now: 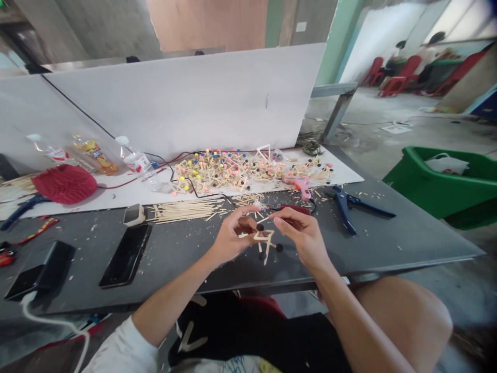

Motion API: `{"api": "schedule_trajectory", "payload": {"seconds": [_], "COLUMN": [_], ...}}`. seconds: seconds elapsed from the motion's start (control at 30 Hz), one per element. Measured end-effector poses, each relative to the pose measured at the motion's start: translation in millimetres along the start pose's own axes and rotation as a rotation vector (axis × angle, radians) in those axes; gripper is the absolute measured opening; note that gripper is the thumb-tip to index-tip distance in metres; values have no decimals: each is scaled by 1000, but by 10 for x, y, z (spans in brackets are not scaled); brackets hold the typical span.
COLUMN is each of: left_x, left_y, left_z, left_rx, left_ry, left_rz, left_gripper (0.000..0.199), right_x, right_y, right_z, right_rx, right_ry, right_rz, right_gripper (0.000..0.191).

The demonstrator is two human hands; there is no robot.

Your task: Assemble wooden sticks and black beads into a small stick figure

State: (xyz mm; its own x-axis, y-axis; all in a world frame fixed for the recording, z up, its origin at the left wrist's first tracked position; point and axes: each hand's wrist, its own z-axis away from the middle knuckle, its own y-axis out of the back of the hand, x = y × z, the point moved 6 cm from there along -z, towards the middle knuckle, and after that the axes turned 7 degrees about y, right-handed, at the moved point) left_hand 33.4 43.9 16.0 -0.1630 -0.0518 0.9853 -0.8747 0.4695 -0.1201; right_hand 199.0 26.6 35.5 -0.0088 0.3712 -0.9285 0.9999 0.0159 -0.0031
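Between the fingers of my left hand (232, 235) is a small stick figure (264, 237) made of pale wooden sticks with black balls on its ends. My right hand (301, 233) pinches a short wooden stick (264, 219), held just above the figure; whether the two touch I cannot tell. Both hands are over the front of the grey table (240, 274). Beyond them lie a row of long thin sticks (186, 210) and a heap of similar stick pieces with coloured balls (217, 168). A pink glue gun (298, 185) rests behind my right hand.
Blue-handled cutters (344, 207) lie to the right, a phone (126, 255) and a black power bank (41, 269) to the left. Bottles (135, 160) and a red fabric object (64, 184) stand by the white board (174, 103). A green bin (438, 181) is beyond the table's right end.
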Motion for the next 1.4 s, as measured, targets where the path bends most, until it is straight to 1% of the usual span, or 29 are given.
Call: {"api": "schedule_trajectory", "payload": {"seconds": [0.13, 0.2, 0.27, 0.43, 0.6, 0.77, 0.87, 0.97, 1.03, 1.13, 1.2, 1.27, 1.4], "left_x": [-20, -17, -5, -6, -40, -15, 13, 38, 53, 64, 63, 56, 68], "left_y": [-50, -61, -73, -88, -91, -84, -101, -114, -65, 72, 136, 153, 121], "left_z": [14, 21, 27, 33, 36, 44, 51, 43, 21, -12, -25, -36, -38], "left_rx": [-95, -116, -128, -140, -157, -153, -157, -153, -79, 96, 165, 174, 140], "left_ry": [19, 17, 15, 11, -15, -32, -38, -38, -27, -20, -29, -34, -36], "left_rz": [-6, -11, -33, -64, -111, -153, -186, -212, -204, -170, -164, -171, -191], "left_gripper": [60, 60, 59, 56, 55, 54, 54, 54, 51, 48, 46, 46, 47], "right_x": [46, 55, 71, 150, 228, 257, 263, 258, 243, 168, 123, 112, 128], "right_y": [-113, -169, -206, -259, -308, -349, -347, -309, -223, -50, -15, -20, 1], "right_z": [-3, 10, 25, 64, 101, 126, 125, 96, 38, -53, -72, -70, -70], "right_rx": [-172, -250, -299, -338, -323, -332, -323, -310, -246, -116, -124, -163, -160], "right_ry": [-97, -146, -197, -344, -501, -546, -534, -497, -409, -196, -110, -87, -81], "right_rz": [-119, -185, -225, -363, -529, -621, -592, -504, -383, -116, -3, 38, 107], "right_gripper": [19, 20, 22, 22, 20, 22, 26, 30, 25, 27, 27, 25, 24]}}
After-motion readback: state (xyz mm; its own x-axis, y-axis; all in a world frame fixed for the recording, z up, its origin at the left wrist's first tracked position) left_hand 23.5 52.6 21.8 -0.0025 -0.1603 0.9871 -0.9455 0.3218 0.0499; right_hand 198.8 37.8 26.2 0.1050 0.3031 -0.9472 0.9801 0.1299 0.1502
